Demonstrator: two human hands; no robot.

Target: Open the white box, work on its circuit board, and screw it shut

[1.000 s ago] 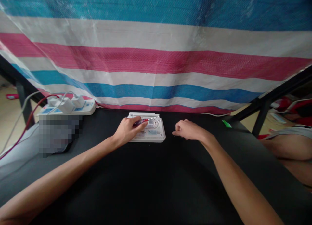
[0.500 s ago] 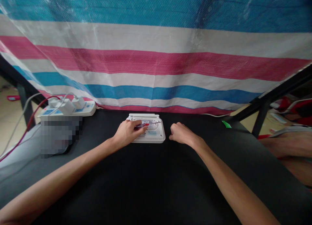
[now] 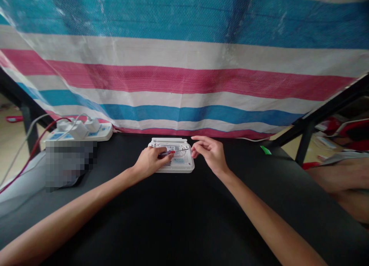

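A white Wi-Fi router [image 3: 184, 167] lies on the black table, its vented, labelled underside facing up and a folded antenna [image 3: 168, 139] along its far edge. Over the router's left part, my left hand [image 3: 150, 160] is closed round a screwdriver [image 3: 172, 152] with a red and clear handle. The thin shaft points right across the router, roughly level with its surface. My right hand [image 3: 210, 152] is beside the router's far right corner, index finger stretched out and the other fingers loosely bent. I see nothing held in it.
At the back left stands a white power strip [image 3: 105, 131] with several plugs and cables. A blurred-out dark object [image 3: 70, 164] lies in front of it. A green scrap [image 3: 265, 150] sits at the right. Behind hangs a striped sheet [image 3: 178, 79]; another person's limb [image 3: 340, 173] shows far right.
My right hand has opened from a closed fist and moved slightly up and left, against the router's right edge. My left hand still holds the screwdriver over the router.
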